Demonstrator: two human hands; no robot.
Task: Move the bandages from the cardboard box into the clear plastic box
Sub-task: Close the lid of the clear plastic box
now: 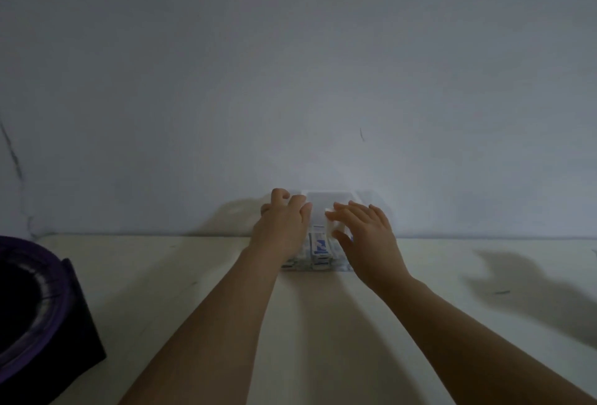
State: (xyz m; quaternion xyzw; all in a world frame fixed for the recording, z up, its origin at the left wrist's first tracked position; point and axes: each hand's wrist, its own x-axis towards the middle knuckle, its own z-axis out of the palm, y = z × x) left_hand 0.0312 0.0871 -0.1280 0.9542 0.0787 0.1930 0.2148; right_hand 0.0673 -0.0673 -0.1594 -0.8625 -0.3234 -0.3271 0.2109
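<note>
The clear plastic box (318,267) stands on the table against the wall, its lid (329,198) raised upright. Several white bandage packs with blue print (319,248) lie inside it. My left hand (284,227) is at the box's left side, its fingers curled over the lid's upper left edge. My right hand (365,236) hovers over the right part of the box and pinches a white bandage (334,225) between thumb and fingers. Both hands hide much of the box. The cardboard box is not in view.
A dark round object with a purple rim (29,307) sits at the table's left edge. The pale table (193,275) runs up to a plain grey wall (290,81). Shadows of my hands fall on the table at the right.
</note>
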